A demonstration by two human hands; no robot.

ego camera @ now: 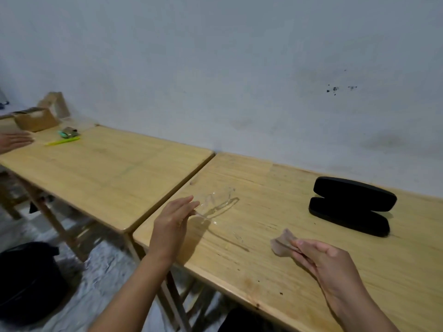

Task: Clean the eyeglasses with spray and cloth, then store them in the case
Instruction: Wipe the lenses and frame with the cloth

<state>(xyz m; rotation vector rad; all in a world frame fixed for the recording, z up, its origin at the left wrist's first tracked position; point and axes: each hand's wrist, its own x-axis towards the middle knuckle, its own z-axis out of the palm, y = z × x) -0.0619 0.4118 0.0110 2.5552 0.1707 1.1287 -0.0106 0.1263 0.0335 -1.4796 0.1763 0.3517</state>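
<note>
Clear-framed eyeglasses (217,202) hover just above the near wooden table (287,267), and my left hand (171,227) pinches one temple arm. A small crumpled greyish-pink cloth (282,243) is pinched in the fingers of my right hand (328,262), to the right of the glasses. An open black glasses case (351,206) lies at the back right of the table, apart from both hands. No spray bottle is in view.
A second wooden table (107,168) adjoins on the left, carrying a cardboard box (36,119), a yellow-green pen (63,140) and a small teal object (68,133). Another person's hand (14,140) rests there. A black bag (26,283) sits on the floor.
</note>
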